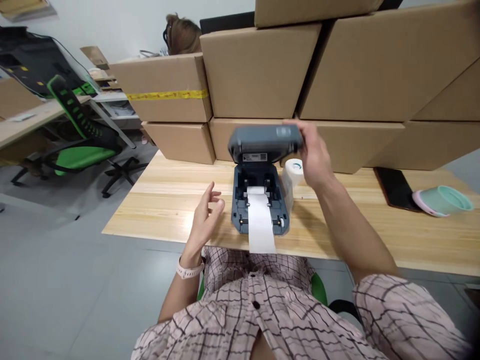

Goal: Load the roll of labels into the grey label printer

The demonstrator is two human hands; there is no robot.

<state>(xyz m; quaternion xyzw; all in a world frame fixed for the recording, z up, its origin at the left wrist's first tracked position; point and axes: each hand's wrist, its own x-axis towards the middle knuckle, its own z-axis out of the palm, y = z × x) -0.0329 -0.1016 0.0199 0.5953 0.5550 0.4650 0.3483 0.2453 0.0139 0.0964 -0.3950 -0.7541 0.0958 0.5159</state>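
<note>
A dark grey label printer [239,200] stands on the wooden table with its lid [262,139] raised. Inside it sits a white paper roll, and a white strip [261,225] runs out over the front and past the table's edge. My right hand [313,152] grips the lid at its right side, with the fingers partly hidden behind it. My left hand [205,217] is left of the printer, its fingers apart and holding nothing. Just right of the printer stands a white roll [293,175].
Cardboard boxes [258,75] are stacked along the back of the table [150,200]. A black phone [396,187] and a mint-green cup [446,200] lie at the right. Behind the boxes a person's head [183,35] shows. A green chair [86,150] is at the left.
</note>
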